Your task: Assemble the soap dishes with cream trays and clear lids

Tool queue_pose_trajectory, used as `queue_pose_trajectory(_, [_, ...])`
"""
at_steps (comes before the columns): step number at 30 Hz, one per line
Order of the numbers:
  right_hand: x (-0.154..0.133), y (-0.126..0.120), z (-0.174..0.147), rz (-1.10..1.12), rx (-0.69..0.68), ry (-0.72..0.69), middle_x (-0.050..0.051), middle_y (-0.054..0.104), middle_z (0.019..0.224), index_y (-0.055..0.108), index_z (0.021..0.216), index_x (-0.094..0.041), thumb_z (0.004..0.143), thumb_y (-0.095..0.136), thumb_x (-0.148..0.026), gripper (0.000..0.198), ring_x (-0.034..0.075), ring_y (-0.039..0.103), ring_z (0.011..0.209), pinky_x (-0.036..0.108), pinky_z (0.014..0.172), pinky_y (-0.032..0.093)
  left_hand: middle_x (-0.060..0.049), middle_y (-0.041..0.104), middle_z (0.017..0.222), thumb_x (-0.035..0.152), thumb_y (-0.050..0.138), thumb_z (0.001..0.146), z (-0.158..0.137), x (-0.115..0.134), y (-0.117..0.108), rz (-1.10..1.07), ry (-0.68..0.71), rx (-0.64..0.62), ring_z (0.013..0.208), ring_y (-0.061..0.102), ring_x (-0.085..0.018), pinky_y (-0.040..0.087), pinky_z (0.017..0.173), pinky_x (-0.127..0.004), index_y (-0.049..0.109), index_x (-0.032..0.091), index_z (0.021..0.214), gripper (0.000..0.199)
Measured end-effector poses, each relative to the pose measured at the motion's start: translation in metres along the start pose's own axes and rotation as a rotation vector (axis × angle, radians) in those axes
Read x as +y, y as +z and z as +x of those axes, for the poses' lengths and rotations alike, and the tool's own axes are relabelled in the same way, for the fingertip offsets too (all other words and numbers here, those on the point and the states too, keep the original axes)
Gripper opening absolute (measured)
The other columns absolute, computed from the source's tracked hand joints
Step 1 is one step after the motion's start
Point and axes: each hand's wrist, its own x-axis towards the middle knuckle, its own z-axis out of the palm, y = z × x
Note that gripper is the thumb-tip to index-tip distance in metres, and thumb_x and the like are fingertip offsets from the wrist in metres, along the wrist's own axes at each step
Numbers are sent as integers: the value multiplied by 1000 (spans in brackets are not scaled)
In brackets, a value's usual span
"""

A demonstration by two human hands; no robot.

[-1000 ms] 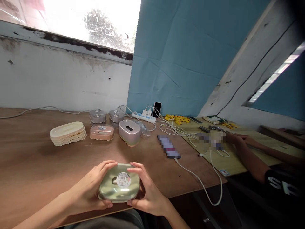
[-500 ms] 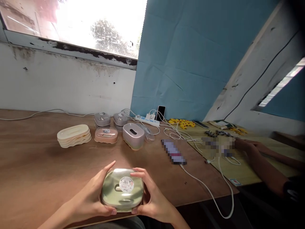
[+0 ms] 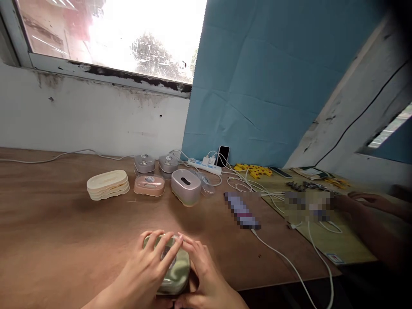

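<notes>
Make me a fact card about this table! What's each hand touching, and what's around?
Left hand: fingers across the top of the green box
Right hand: holding its right side
Beyond, left to right: cream stack, pink box, lilac box
Behind those: two grey boxes
By the blue cloth: upright phone, power strip

left hand (image 3: 146, 265): bare, slender fingers (image 3: 170, 254) | right hand (image 3: 205, 269): bare, slender fingers | wrists (image 3: 120, 288): bare

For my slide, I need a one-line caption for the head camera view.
Left hand spread over a green box, right hand at its side; a cream stack beyond on the brown table.
</notes>
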Motion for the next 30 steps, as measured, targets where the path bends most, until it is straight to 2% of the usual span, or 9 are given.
queue_pose_trajectory(2, [3,0,-2,97,9,26,9,38,145,25,146,-31,52,88,-24,113,31,34,134,47,113,22,-14,44,143,53,77,55,6,4,-4,26,-35,-53,123,41,-39,31,103,-54,30,24,147,107])
queue_pose_trajectory(5, [5,-4,-5,250,41,82,9,35,147,23,146,-28,56,83,-14,109,27,36,133,43,113,26,-15,42,145,55,75,56,10,0,-14,42,-16,-115,125,41,-38,34,102,-52,26,23,148,109])
queue_pose_trajectory(11, [4,-9,-7,376,70,81,11,37,144,33,141,-23,58,82,-21,96,25,45,122,43,111,29,-15,48,134,35,75,49,17,-23,-37,38,-77,-255,116,46,-37,42,90,-52,29,24,146,107])
queue_pose_trajectory(15, [7,-12,-7,435,83,47,11,39,142,36,139,-23,61,81,-27,89,25,48,119,45,108,32,-12,51,123,33,70,54,26,-47,-44,-44,-127,-266,109,49,-36,44,86,-51,31,25,143,97])
queue_pose_trajectory(18, [7,-14,-8,457,75,33,11,41,141,38,137,-24,63,80,-31,86,26,47,119,47,107,33,-11,53,119,37,70,57,35,-68,-54,-110,-106,-272,106,52,-34,45,87,-47,35,24,139,91])
queue_pose_trajectory(20, [6,-15,-8,462,74,36,11,43,139,39,137,-24,63,80,-32,85,26,48,119,47,107,33,-11,52,120,39,70,58,45,-82,-67,-111,-76,-227,107,52,-33,45,87,-43,36,23,139,90])
queue_pose_trajectory(23, [6,-16,-9,467,73,30,11,44,139,39,136,-24,63,80,-32,84,26,48,119,47,107,33,-11,50,126,45,67,64,70,-104,-95,2,-37,-152,111,51,-32,45,87,-37,32,24,142,88])
queue_pose_trajectory(26, [5,-17,-9,490,54,34,11,44,138,40,135,-25,64,79,-30,81,26,47,120,47,106,35,-15,49,127,48,67,63,102,-127,-116,153,-98,-116,114,49,-37,42,89,-42,34,19,142,91])
queue_pose_trajectory(30, [4,-17,-8,525,42,52,10,44,137,42,133,-26,65,78,-29,76,25,45,122,45,105,38,-17,47,136,52,64,68,135,-159,-111,167,-114,-151,120,48,-37,41,93,-44,26,19,147,94])
